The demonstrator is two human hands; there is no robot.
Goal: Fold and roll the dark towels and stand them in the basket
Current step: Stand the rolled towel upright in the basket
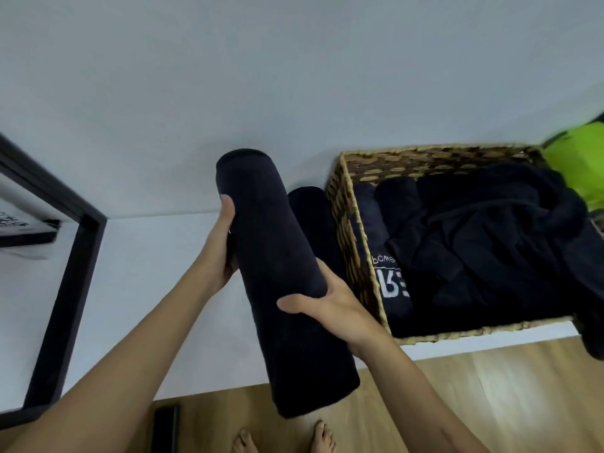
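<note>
1 rolled dark towel (277,273) is gripped by left hand (222,243) and right hand (327,305); another lies beside the woven basket (346,223), where unrolled dark cloth (490,240) is left.

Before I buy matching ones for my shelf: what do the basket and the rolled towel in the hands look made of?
The basket looks like woven natural fibre, perhaps seagrass or rattan: tan, twisted strands with a matt, uneven weave. The rolled towel, held by the left hand and right hand, looks like soft dark cloth, probably cotton terry or microfibre: matt, faintly fuzzy.
</note>
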